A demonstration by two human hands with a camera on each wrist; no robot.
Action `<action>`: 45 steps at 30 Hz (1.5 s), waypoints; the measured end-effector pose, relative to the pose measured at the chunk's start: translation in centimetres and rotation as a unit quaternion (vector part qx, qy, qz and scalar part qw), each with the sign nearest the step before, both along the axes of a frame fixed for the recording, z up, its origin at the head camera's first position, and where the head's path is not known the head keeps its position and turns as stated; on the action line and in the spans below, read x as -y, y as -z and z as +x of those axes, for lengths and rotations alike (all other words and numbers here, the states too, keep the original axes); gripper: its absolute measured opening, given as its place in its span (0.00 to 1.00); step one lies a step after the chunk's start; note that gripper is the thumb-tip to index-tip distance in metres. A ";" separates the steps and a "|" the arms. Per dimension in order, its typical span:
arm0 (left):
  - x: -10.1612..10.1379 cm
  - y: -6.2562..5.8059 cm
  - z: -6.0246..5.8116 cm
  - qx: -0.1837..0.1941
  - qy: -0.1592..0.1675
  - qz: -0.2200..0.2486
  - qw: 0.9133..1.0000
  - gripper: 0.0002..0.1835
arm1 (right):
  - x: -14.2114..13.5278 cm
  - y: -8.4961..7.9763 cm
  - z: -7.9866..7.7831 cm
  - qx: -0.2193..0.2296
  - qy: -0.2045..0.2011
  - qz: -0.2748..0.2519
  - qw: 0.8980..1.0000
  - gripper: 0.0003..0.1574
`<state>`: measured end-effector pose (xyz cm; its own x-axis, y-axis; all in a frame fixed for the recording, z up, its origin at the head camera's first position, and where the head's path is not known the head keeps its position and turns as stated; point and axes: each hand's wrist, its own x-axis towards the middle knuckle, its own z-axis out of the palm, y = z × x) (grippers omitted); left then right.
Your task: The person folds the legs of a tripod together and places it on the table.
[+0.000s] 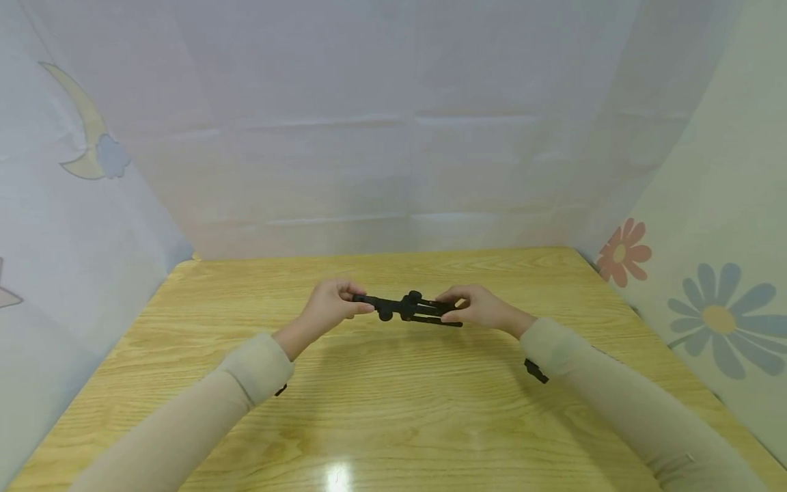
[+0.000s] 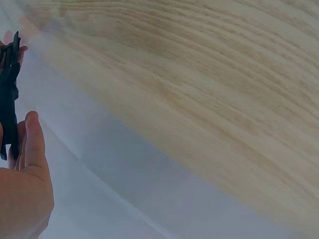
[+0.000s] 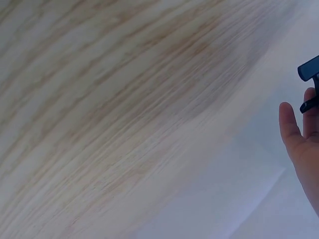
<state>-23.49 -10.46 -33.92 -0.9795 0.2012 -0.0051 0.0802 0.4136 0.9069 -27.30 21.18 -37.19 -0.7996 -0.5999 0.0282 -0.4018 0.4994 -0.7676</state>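
A small black tripod (image 1: 408, 306) with round knobs and slim legs is held level above the table. My left hand (image 1: 332, 301) pinches its narrow end between thumb and fingers. At the opposite end, my right hand (image 1: 486, 309) grips the legs, with one leg apart from the others on the near side. The left wrist view catches the tripod (image 2: 8, 94) at its left edge, along with the left hand (image 2: 30, 184). Only the leg ends of the tripod (image 3: 310, 69) and part of the right hand (image 3: 304, 149) appear in the right wrist view.
Below the hands lies a wood-grain table (image 1: 393, 410). A pale cloth wall (image 1: 393, 171) stands behind it, with a moon-printed wall (image 1: 80, 225) at left and a flower-printed wall (image 1: 725, 225) at right. Dark wrist gear (image 1: 536, 370) sits under the right cuff.
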 end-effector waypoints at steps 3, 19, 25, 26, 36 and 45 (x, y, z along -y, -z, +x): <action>0.1 0.7 0.0 0.009 0.001 0.002 1.000 0.14 | -0.1 -0.1 0.0 0.006 0.002 -0.004 1.000 0.29; 0.3 3.1 0.1 0.071 -0.004 0.029 0.997 0.16 | -0.3 0.5 -0.2 0.013 0.016 -0.019 1.000 0.32; 0.6 3.7 0.0 0.092 0.008 0.045 0.995 0.18 | -0.1 0.7 0.0 0.002 0.012 -0.019 1.000 0.29; 0.6 3.8 0.0 0.096 0.011 0.048 0.994 0.19 | -0.1 0.7 0.0 0.000 0.013 -0.018 1.000 0.29; 0.4 4.4 -0.1 0.119 0.015 0.053 0.991 0.19 | 0.0 1.2 0.0 -0.001 0.015 -0.015 1.000 0.27; 0.4 4.9 -0.1 0.127 0.018 0.041 0.991 0.20 | 0.1 1.6 -0.2 0.006 0.011 -0.018 1.000 0.27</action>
<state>-23.63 -10.87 -38.83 -0.9410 0.2468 -0.2317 -0.1405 0.3379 0.9306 -27.46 21.11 -38.83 -0.8131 -0.5808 0.0397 -0.3816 0.4801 -0.7899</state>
